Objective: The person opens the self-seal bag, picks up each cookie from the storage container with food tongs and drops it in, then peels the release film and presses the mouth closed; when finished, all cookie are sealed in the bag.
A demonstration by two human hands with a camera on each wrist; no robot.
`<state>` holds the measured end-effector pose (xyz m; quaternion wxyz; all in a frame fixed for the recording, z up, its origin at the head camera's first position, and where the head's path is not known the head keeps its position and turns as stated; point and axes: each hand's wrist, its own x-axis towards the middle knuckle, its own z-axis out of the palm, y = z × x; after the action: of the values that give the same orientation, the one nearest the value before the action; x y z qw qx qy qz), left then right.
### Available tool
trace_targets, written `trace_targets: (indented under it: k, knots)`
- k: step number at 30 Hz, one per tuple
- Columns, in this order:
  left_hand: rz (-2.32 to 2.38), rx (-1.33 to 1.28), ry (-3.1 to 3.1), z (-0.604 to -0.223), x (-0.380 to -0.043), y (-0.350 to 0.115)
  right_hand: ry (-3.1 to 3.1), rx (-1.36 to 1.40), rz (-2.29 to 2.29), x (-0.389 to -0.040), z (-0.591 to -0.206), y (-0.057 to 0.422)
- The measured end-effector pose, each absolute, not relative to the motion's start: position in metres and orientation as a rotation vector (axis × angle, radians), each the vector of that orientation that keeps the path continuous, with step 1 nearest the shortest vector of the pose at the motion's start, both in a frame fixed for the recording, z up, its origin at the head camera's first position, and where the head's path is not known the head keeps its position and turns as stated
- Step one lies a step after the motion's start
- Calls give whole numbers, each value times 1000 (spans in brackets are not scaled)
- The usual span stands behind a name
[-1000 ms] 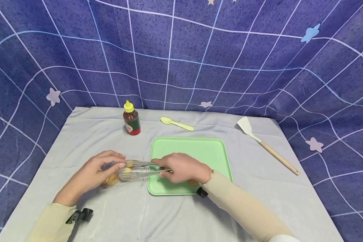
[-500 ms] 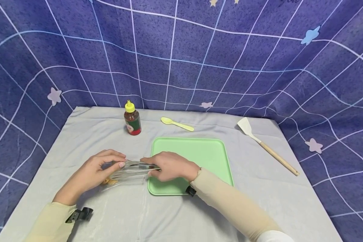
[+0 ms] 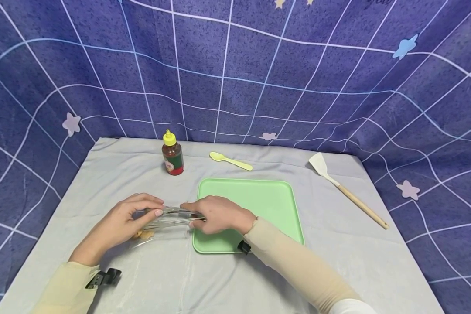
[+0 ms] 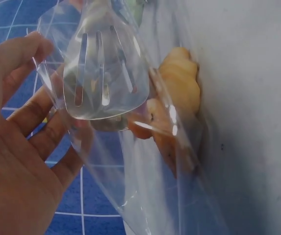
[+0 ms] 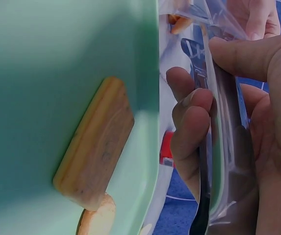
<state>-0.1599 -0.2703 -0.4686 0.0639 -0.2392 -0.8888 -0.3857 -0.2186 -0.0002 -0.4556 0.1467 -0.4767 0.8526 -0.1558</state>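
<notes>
My left hand (image 3: 125,224) holds the edge of a clear plastic bag (image 4: 130,196) with its thumb and fingers, spreading the bag's mouth. My right hand (image 3: 221,216) grips a pair of metal tongs (image 4: 103,73) over the left rim of the green tray (image 3: 255,196). The slotted tong heads reach into the bag, and no food shows clearly between them. A golden-brown bread piece (image 4: 179,83) lies in the bag beside them, with a smaller orange-brown piece against it. On the tray, in the right wrist view, sit a rectangular brown pastry (image 5: 96,147) and a pale round-edged piece (image 5: 98,218), partly cut off.
A sauce bottle (image 3: 173,159) with a yellow nozzle stands at the back left. Right of it lies a pale yellow spoon (image 3: 230,161). A white spatula (image 3: 353,196) with a wooden handle rests at the right. Blue curtain (image 3: 235,65) surrounds the table's back and sides.
My right hand has shifted left over the tray rim, carrying the tongs further into the bag. Yellowish food seen at the tong heads earlier no longer shows there. The left hand stays put.
</notes>
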Motion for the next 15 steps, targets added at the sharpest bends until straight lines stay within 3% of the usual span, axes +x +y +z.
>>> trace_targets:
  k: [7, 15]
  knots:
    - [-1138, -727, -2675, -469, -162, -270, 2454, -1362, -410, -215, -452, 9]
    - [-1176, -713, -2678, -471, -162, -272, 2478, -1360, -455, -204, -451, 55]
